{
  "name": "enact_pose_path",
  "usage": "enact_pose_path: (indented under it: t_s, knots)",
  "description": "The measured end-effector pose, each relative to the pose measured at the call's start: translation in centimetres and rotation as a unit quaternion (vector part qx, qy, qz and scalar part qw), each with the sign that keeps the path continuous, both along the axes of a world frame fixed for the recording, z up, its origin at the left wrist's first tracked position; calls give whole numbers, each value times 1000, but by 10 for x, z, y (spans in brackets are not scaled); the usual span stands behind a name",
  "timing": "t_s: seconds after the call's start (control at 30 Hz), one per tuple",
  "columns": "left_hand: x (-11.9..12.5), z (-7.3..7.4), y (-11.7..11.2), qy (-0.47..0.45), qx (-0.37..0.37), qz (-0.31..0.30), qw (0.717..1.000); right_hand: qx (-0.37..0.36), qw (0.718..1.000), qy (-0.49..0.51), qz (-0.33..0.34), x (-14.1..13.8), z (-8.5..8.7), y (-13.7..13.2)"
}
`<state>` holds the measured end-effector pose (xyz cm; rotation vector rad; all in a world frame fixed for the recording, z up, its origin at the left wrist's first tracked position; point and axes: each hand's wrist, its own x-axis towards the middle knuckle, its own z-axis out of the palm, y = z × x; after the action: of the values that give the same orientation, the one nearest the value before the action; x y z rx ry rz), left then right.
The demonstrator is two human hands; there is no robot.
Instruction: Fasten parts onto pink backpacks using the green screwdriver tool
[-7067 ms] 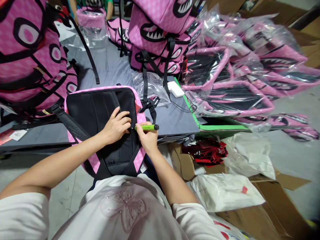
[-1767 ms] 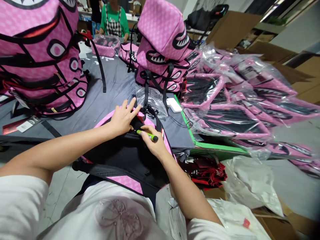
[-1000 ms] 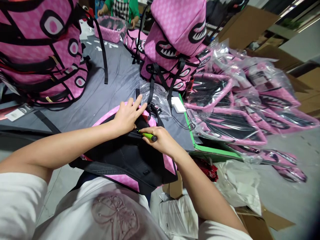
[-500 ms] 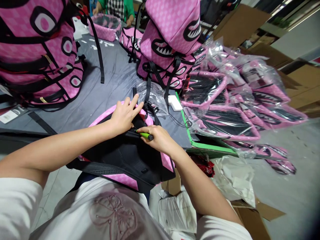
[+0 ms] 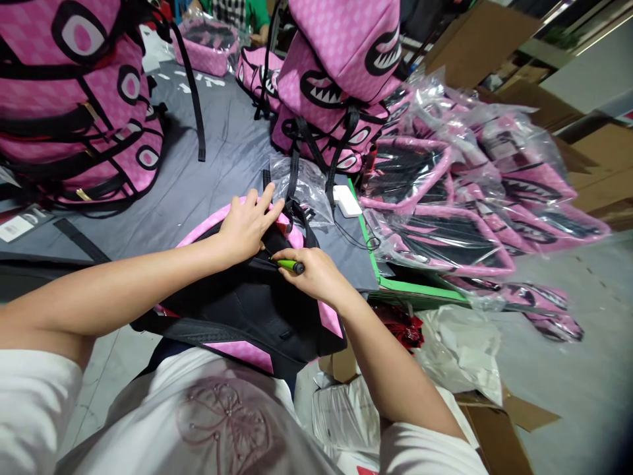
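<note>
A pink and black backpack lies at the table's near edge against my body, its black padded side up. My left hand rests on its upper part with the fingers stretched out and spread. Closed around a small green-handled tool with a black end, my right hand is right beside the left one. The tool's thin dark tip points left at the black fabric near my left thumb; what it touches there is too small to tell. Black straps and buckles lie at the bag's far edge.
Pink backpacks are stacked at the left, more at the back. Bagged pink backpacks lie on the right. A white tag-like block sits near the table's green edge. Across the table, a person in green sleeves is partly visible.
The view has shifted very slightly. Both hands, the green-handled tool and the backpack stay in almost the same place.
</note>
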<state>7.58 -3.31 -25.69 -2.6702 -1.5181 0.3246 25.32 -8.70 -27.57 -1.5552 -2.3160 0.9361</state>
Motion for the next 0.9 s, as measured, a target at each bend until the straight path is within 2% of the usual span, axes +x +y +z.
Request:
enact_pose_path:
  t_s: [0.17,0.33,0.43,0.6,0.7,0.9]
  knots:
    - [1,6,5,13,-12,-7,1000,-1,1000,12,-18,3,-2,-4]
    - [-16,28,19,64,-107,-53,991,-4,998,50,-36,8,-2,-15]
    - [-23,37,20,86,-123,-29,988,31,995,74,-51,7,-10,-22]
    - [-13,30,17,82,-106,5,991,60,990,112,-65,8,-27,-25]
    - [-5,24,16,81,-99,16,992,61,991,98,-70,11,-31,-23]
    - [-6,20,14,93,-70,-7,993,66,986,120,-91,4,-36,-21]
